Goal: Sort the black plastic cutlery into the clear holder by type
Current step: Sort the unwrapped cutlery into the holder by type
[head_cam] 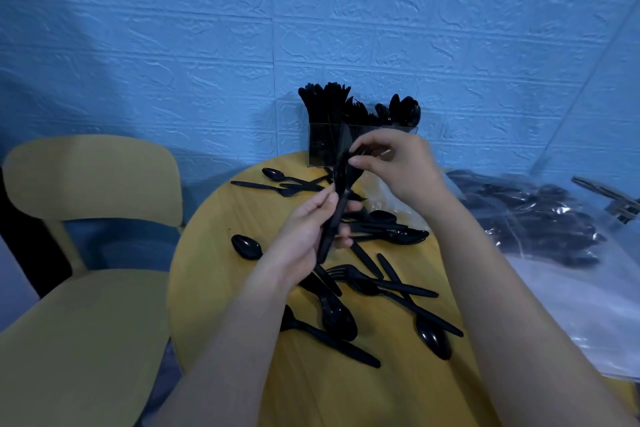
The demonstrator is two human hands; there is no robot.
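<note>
A clear holder (323,146) stands at the far edge of the round wooden table (214,253), packed with upright black cutlery, spoons at its right end. My left hand (304,236) grips the handles of a small bunch of black forks (337,204), held upright above the table. My right hand (398,163) pinches the top of that bunch at the fork heads, just in front of the holder. Several loose black spoons, forks and knives (374,284) lie scattered over the table below my hands.
A yellow chair (86,253) stands left of the table. Clear plastic bags with more black cutlery (540,218) lie to the right. A blue brick-textured wall rises right behind the holder.
</note>
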